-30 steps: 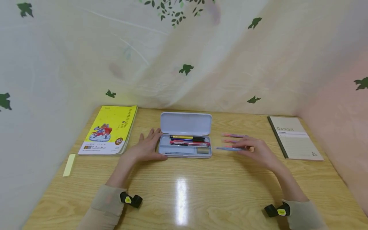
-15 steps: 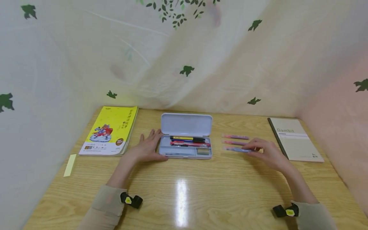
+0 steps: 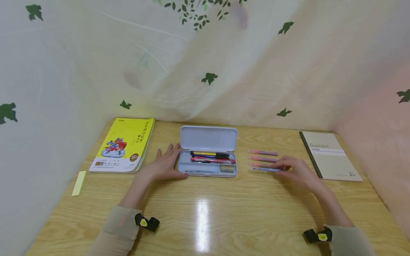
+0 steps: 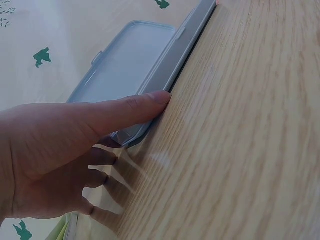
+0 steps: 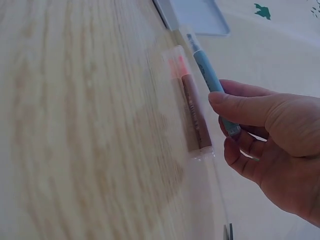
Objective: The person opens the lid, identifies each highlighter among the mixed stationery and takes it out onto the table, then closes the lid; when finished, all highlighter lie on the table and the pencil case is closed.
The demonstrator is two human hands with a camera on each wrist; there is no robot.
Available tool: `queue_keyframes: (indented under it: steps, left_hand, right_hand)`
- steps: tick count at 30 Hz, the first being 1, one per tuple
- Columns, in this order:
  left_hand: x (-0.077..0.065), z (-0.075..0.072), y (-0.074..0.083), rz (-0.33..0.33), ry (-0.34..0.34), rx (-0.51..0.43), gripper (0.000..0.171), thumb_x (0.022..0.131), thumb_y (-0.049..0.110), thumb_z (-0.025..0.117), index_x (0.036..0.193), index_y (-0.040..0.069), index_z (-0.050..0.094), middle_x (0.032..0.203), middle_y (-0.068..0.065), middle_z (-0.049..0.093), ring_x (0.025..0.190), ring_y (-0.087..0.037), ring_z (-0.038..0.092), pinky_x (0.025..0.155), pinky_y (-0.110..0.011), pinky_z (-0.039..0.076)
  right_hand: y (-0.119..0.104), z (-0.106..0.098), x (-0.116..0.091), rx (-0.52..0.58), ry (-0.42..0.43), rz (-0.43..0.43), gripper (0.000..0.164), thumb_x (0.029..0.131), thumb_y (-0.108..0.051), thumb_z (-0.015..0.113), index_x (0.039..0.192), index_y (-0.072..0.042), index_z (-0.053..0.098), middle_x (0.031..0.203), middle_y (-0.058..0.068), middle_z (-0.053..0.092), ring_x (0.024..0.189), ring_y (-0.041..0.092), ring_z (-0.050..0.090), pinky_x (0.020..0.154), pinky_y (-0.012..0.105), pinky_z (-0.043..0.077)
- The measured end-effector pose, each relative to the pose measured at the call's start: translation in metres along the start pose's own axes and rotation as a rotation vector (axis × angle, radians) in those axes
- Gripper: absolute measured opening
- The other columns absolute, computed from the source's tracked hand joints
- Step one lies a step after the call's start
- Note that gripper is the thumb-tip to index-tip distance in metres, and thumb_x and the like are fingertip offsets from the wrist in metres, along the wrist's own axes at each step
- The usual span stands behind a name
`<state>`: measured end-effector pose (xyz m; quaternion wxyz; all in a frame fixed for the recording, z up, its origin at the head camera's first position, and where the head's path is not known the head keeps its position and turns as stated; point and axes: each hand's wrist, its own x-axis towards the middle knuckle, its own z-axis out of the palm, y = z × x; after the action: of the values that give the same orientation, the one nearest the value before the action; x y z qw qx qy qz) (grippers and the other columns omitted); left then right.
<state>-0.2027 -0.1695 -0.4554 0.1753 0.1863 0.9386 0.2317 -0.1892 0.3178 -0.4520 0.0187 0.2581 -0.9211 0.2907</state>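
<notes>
My right hand [image 3: 296, 172] pinches a light-blue pen [image 5: 206, 70] with a clear cap between thumb and fingers. In the head view this blue pen [image 3: 265, 169] lies along the near side of three pens with pinkish cap ends. The closest of these, a dark reddish pen [image 5: 196, 112], is close beside it in the right wrist view. My left hand [image 3: 164, 164] is spread at the left end of an open pale-blue pencil case [image 3: 208, 138]. In the left wrist view its thumb lies along the front wall of the case [image 4: 172, 62], while the other fingers reach past the corner.
Several pens [image 3: 211, 155] and a small greyish block [image 3: 226, 168] lie in the case. A yellow book [image 3: 125, 142] and a pale paper strip [image 3: 79, 183] are at the left, a notebook [image 3: 333, 154] at the right. A printed cloth [image 3: 243, 71] hangs behind the wooden table [image 3: 240, 213].
My right hand has moved rightward and slightly nearer with the blue pen, which has gone from overlapping the third pen to its near side. The left hand stays at the case.
</notes>
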Motion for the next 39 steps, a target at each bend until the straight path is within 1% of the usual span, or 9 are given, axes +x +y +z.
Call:
queue_keyframes:
  steps: [7, 12, 16, 29, 39]
  left_hand:
    - [-0.0001, -0.0001, 0.0012, 0.001, 0.006, -0.002, 0.106, 0.086, 0.055, 0.076, 0.163, 0.006, 0.021, 0.173, -0.023, 0.009, 0.161, -0.046, 0.003, 0.123, -0.075, -0.001]
    - [0.0000, 0.0000, 0.0009, -0.004, 0.007, 0.000, 0.107, 0.086, 0.055, 0.076, 0.163, 0.005, 0.021, 0.173, -0.023, 0.009, 0.161, -0.046, 0.003, 0.123, -0.075, -0.001]
    - [0.0005, -0.0006, 0.0013, 0.001, 0.005, -0.005, 0.107, 0.087, 0.054, 0.076, 0.163, 0.003, 0.020, 0.173, -0.024, 0.009, 0.160, -0.047, 0.003, 0.122, -0.076, -0.002]
    - [0.0002, -0.0010, 0.0026, 0.000, 0.004, -0.004, 0.108, 0.087, 0.053, 0.076, 0.163, 0.003, 0.018, 0.173, -0.024, 0.009, 0.160, -0.047, 0.002, 0.123, -0.076, -0.002]
    - [0.0003, 0.0000, 0.0012, -0.004, 0.002, -0.007, 0.108, 0.087, 0.055, 0.075, 0.163, 0.004, 0.018, 0.173, -0.023, 0.008, 0.161, -0.045, 0.001, 0.123, -0.075, -0.003]
  right_hand:
    - [0.0007, 0.0010, -0.0004, 0.008, -0.015, 0.003, 0.024, 0.086, -0.003, 0.079, 0.106, -0.016, 0.080, 0.096, -0.004, 0.072, 0.083, -0.003, 0.057, 0.071, 0.019, 0.052]
    - [0.0016, 0.0014, -0.0005, 0.003, -0.039, 0.026, 0.024, 0.087, -0.003, 0.079, 0.106, -0.016, 0.080, 0.098, -0.003, 0.073, 0.084, -0.002, 0.058, 0.072, 0.019, 0.053]
    - [0.0016, 0.0018, -0.0006, -0.014, -0.058, 0.052, 0.023, 0.087, -0.003, 0.079, 0.107, -0.016, 0.080, 0.099, -0.001, 0.073, 0.084, -0.002, 0.057, 0.072, 0.019, 0.053]
    - [0.0014, 0.0038, 0.0004, -0.081, -0.077, 0.073, 0.021, 0.085, -0.002, 0.080, 0.101, -0.015, 0.080, 0.096, 0.000, 0.072, 0.079, 0.002, 0.056, 0.069, 0.021, 0.051]
    - [-0.0009, 0.0024, 0.0018, -0.141, -0.102, 0.079, 0.020, 0.083, -0.003, 0.082, 0.098, -0.016, 0.080, 0.095, -0.003, 0.075, 0.082, 0.002, 0.063, 0.072, 0.024, 0.055]
